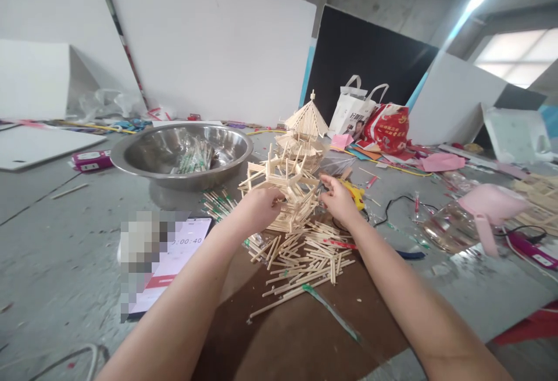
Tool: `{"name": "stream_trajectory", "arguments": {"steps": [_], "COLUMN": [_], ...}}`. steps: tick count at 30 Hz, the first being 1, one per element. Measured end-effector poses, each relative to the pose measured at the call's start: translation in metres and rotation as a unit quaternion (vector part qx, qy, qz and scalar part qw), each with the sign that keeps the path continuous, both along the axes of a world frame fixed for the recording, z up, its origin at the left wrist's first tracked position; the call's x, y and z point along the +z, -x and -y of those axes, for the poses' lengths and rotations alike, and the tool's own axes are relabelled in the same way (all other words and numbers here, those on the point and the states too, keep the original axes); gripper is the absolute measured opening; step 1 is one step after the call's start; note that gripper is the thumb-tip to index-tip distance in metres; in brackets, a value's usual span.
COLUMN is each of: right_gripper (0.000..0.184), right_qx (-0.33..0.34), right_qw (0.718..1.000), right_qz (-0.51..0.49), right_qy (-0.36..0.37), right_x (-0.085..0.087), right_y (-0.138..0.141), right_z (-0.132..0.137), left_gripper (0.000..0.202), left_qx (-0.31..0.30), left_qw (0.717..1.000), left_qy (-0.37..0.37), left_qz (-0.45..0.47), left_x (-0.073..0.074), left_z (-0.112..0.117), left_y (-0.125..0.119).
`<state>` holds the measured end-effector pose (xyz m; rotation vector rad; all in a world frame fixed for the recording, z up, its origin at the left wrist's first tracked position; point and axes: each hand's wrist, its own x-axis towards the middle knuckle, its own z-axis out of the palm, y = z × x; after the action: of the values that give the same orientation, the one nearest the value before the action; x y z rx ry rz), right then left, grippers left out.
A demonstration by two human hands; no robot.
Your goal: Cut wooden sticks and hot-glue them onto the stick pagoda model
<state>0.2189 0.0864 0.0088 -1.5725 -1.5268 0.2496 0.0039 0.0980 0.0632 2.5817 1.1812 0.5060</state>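
A stacked model of pale wooden sticks stands on a brown board in front of me. My left hand grips its left side, fingers curled on the sticks. My right hand pinches its right edge. Below the model lies a loose pile of cut sticks. Behind it stands a finished stick pavilion with a pointed roof.
A large steel bowl with packets of sticks sits at the back left. A phone showing a timer lies left of the board. A yellow glue gun with a black cord, bags, a pink object and paper scraps lie to the right.
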Motion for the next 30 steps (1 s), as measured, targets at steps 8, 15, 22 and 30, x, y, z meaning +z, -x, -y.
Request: {"name": "stream_trajectory", "arguments": {"steps": [8, 15, 22, 30], "right_gripper": [0.04, 0.025, 0.02, 0.024], "right_qx": [0.086, 0.122, 0.075, 0.03], "right_qw": [0.99, 0.966, 0.947, 0.952], "right_qz": [0.108, 0.228, 0.312, 0.303], "right_qy": [0.002, -0.031, -0.033, -0.038], "right_x": [0.005, 0.01, 0.019, 0.013], "right_y": [0.001, 0.002, 0.02, 0.04], "right_z": [-0.014, -0.009, 0.011, 0.017], "left_gripper": [0.031, 0.032, 0.033, 0.041], "left_qx": [0.023, 0.094, 0.157, 0.15], "left_qw": [0.998, 0.991, 0.975, 0.953], "left_qy": [0.003, 0.006, 0.036, 0.042], "left_qz": [0.063, 0.093, 0.15, 0.261], "left_x": [-0.002, -0.009, -0.018, -0.041], "left_z": [-0.014, -0.028, -0.037, -0.055], "left_y": [0.016, 0.031, 0.038, 0.044]}}
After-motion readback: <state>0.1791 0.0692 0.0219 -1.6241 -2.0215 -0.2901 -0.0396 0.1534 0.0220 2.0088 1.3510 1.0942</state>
